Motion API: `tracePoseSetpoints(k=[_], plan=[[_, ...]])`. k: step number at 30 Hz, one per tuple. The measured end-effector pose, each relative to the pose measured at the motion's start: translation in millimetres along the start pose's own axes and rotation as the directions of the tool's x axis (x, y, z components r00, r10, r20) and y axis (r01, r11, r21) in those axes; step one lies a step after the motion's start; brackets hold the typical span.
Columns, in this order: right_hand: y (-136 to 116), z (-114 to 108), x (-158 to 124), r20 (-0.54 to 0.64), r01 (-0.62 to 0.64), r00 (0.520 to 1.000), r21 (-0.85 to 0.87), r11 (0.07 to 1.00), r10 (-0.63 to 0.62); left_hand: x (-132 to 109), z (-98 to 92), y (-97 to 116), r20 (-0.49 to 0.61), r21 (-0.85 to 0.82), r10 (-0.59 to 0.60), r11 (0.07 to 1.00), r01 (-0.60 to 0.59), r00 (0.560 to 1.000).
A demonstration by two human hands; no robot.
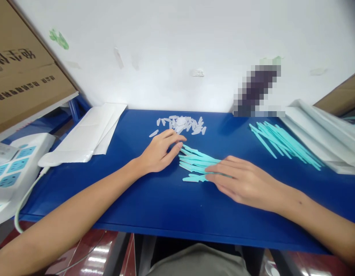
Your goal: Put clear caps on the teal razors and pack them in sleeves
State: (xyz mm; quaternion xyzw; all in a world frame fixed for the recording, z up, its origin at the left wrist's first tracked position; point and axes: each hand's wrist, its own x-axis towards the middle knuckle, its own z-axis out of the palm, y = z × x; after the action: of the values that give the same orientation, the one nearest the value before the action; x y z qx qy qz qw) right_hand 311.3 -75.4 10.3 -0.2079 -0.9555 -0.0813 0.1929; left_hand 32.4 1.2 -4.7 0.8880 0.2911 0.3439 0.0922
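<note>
Several teal eyebrow razors [197, 158] lie loosely fanned on the blue table, blade ends to the left. My right hand [242, 178] rests over their handle ends, fingers stretched out and touching them; the handles beneath are partly hidden. At the blade end of the uppermost razor is my left hand [162, 151], its thumb and forefinger apart, with nothing visible between them. Just behind that hand, a loose pile of small translucent white blade caps [181, 123] is spread near the wall.
More teal razors [283, 142] lie at the right beside a white plastic bag [323, 134]. White plastic sheets [82, 132] and a power strip [25, 172] are at the left. A cardboard box [25, 73] stands far left. The blue table [154, 207] meets a white wall.
</note>
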Motion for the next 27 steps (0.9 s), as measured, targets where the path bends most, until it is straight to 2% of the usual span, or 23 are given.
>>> tracePoseSetpoints(k=[6,12,17,22,27], plan=[[-3.9,-1.0,-0.5,0.010,0.002,1.000,-0.031,1.000,-0.002,-0.9,4.3,4.5,0.114,0.027,0.008,1.000,-0.011,0.993],[-11.9,-0.9,-3.6,0.040,-0.016,0.999,-0.051,0.999,0.018,-0.1,6.4,12.7,-0.026,0.051,0.050,0.998,-0.048,0.998],[-16.3,6.2,-1.3,0.029,-0.028,0.999,-0.055,0.998,0.029,1.2,2.0,7.4,-0.042,0.092,0.126,0.988,-0.121,0.991],[-20.8,12.7,9.6,-0.043,-0.024,0.999,-0.063,0.998,0.022,4.6,-1.8,3.5,0.050,0.092,0.096,0.991,-0.101,0.994],[-12.2,0.9,5.2,-0.055,-0.063,0.997,-0.054,0.997,0.060,5.1,-6.4,3.0,0.115,0.113,0.032,0.993,-0.045,0.993]])
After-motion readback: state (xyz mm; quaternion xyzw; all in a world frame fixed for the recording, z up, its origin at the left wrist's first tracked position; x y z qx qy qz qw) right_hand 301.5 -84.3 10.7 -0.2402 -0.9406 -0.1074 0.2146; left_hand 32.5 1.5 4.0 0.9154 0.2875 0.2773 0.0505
